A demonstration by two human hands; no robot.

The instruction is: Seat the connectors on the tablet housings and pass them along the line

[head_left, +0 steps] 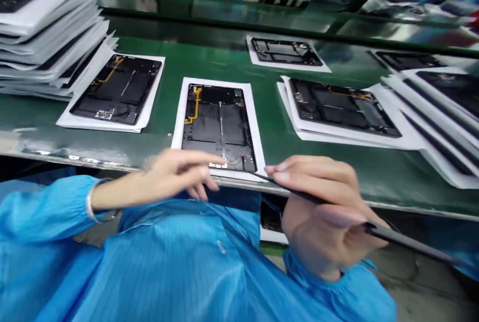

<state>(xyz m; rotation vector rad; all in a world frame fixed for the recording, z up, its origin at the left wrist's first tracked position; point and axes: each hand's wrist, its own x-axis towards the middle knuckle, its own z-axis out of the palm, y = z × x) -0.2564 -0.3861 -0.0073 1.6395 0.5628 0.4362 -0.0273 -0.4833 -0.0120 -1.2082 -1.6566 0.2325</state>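
In front of me a black tablet housing [209, 122] with an orange flex cable [196, 105] lies on a white sheet [256, 135]. My left hand [175, 175] is at its near edge, fingers stretched out and apart, with nothing visible in them. The index finger is over the housing's lower edge; whether it touches cannot be told. My right hand [325, 202] is closed around a long, thin black pointed tool [407, 242]. Its tip reaches the housing's lower right corner. Whether the tool is tweezers or a pry stick is unclear.
Another housing [119, 87] on paper lies left, beside a tall stack [48, 48] of sheets and housings. To the right are a housing [344, 107] and a second stack [449, 127]. A black frame [286, 52] lies farther back. People in blue sit across the green bench [168, 63].
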